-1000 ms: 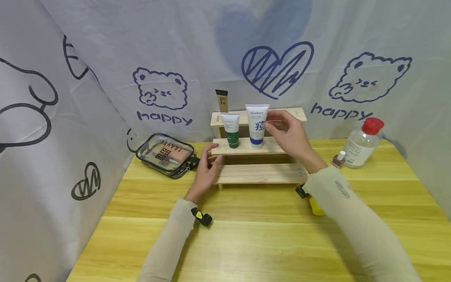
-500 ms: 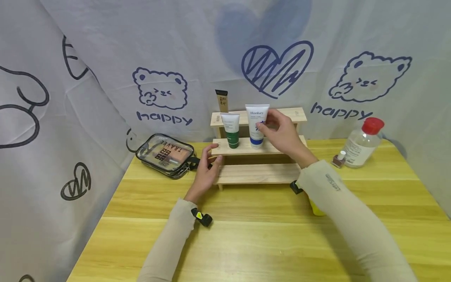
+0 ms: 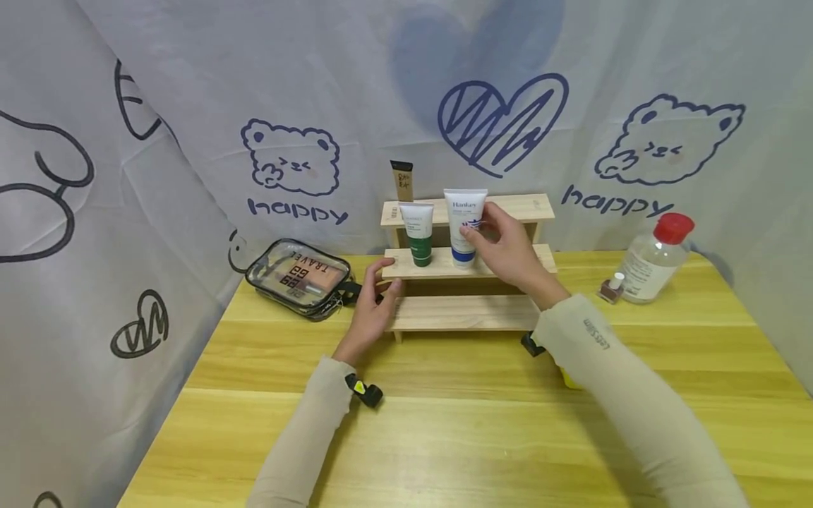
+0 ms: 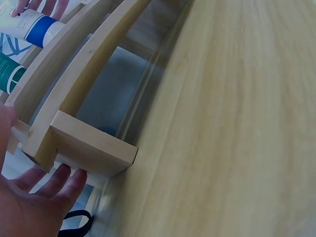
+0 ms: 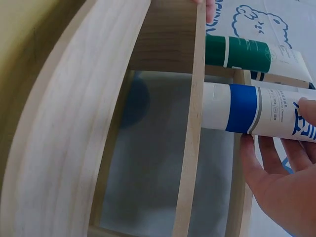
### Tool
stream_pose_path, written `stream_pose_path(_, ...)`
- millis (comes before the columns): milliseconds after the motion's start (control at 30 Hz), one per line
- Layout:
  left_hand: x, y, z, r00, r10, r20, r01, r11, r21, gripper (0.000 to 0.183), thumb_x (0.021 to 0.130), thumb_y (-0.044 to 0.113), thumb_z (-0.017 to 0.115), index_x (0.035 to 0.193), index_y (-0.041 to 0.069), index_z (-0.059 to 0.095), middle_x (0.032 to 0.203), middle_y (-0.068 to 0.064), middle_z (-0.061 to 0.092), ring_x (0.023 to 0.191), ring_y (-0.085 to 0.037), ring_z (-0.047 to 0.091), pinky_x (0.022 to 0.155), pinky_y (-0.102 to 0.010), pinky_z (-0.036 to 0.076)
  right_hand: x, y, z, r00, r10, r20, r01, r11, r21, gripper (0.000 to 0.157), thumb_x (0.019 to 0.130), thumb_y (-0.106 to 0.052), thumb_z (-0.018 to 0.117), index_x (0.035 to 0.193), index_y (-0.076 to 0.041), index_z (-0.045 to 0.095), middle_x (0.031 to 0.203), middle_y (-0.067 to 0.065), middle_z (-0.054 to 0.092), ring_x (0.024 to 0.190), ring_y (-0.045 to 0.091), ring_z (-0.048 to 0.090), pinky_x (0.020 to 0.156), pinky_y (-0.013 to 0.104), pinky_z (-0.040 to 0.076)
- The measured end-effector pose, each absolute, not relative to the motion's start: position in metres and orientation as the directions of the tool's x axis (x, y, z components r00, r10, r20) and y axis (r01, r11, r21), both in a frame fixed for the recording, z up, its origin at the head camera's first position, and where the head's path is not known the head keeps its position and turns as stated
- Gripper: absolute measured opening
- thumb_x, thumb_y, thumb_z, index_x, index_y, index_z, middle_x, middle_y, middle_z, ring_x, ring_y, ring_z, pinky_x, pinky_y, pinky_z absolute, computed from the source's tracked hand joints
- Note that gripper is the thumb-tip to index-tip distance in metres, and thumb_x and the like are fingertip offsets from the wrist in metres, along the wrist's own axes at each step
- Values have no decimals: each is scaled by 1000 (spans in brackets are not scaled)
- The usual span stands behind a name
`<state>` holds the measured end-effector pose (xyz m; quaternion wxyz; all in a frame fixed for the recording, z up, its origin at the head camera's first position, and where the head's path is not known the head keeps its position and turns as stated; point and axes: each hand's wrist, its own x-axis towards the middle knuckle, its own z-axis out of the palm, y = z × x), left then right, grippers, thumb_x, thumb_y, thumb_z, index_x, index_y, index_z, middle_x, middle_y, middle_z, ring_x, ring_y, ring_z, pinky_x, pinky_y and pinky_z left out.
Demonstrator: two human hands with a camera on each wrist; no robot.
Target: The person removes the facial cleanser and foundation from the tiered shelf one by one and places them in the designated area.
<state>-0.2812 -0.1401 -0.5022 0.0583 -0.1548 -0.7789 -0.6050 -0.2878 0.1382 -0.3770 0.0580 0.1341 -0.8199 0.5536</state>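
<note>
My right hand [image 3: 508, 247] grips a white squeeze tube [image 3: 466, 212] with a blue band and white cap, thumb across its front and fingers behind. This tube stands cap down on the middle tier of a small wooden three-tier display rack [image 3: 470, 314]. To its left on that tier is a smaller white and green tube [image 3: 417, 233]. At the rack's left end, my left hand [image 3: 373, 307] holds the side. In the left wrist view its fingers [image 4: 71, 187] bend against the end board [image 4: 94, 140]. A tan tube with a black end [image 3: 402, 182] stands on the top tier.
A clear travel pouch [image 3: 298, 279] lies left of the rack. To the right are a clear bottle with a red cap [image 3: 654, 261] and a small dark bottle with a white cap [image 3: 612, 287]. Something yellow [image 3: 569, 379] shows below my right sleeve. A printed curtain [image 3: 356, 85] hangs behind.
My right hand has shifted left, and its thumb has slid further across the front of the white and blue tube. The left hand stays at the rack's end.
</note>
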Motion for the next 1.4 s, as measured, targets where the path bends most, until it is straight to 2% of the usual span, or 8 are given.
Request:
stream_pose_path(400, -280, -140, -501, -945, 166, 283, 315, 214, 925, 47, 116, 24, 56, 161, 22, 41, 160, -19, 44, 141, -45, 60, 113, -61, 52, -273, 139, -376, -942, -176, 285, -332, 374, -866, 45, 112, -20, 65, 154, -7, 54, 157, 18, 60, 148, 38, 58, 122, 53, 50)
stream_pose_path(700, -280, -141, -502, -944, 163, 287, 318, 218, 923, 46, 116, 24, 56, 160, 21, 42, 163, -19, 43, 140, -47, 60, 112, -62, 52, -255, 150, -370, -950, -145, 276, -311, 391, -866, 44, 112, -20, 65, 152, -6, 54, 151, 19, 64, 142, 39, 61, 118, 57, 52)
stream_pose_path(967, -281, -139, -501, -943, 172, 286, 319, 220, 922, 46, 116, 23, 55, 160, 19, 41, 161, -19, 43, 140, -47, 59, 113, -59, 51, -241, 163, -371, -945, -136, 297, -327, 363, -873, 43, 111, -19, 66, 150, -4, 56, 144, 18, 64, 137, 37, 63, 115, 55, 55)
stream_pose_path(1400, -282, -139, -501, -948, 165, 274, 306, 219, 926, 46, 116, 25, 56, 160, 22, 42, 162, -20, 43, 142, -47, 58, 116, -64, 49, -224, 178, -368, -945, -136, 297, -326, 382, -865, 45, 112, -19, 65, 153, -6, 54, 143, 18, 65, 135, 35, 63, 114, 55, 56)
